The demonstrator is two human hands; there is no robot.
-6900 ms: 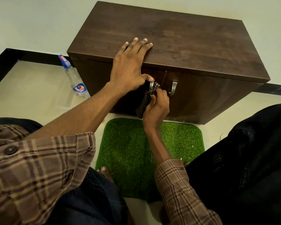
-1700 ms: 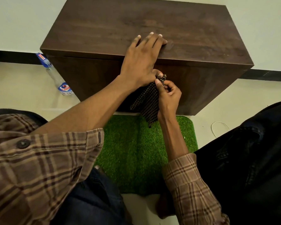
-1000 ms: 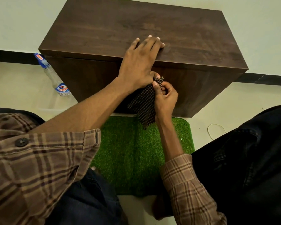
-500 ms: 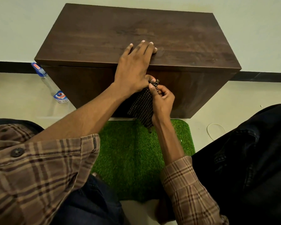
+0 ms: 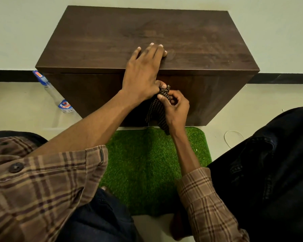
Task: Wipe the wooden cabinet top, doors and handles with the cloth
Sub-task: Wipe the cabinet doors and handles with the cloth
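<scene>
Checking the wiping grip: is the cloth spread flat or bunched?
Bunched. The right hand pinches the cloth gathered at the cabinet front, the rest hanging down.

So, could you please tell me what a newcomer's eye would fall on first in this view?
First the dark wooden cabinet against the pale wall, with the left hand lying flat over its front top edge. Just below, the right hand pinches a dark checked cloth against the cabinet front. The bright green grass mat on the floor before it stands out, as does a spray bottle lying at the cabinet's left.
</scene>
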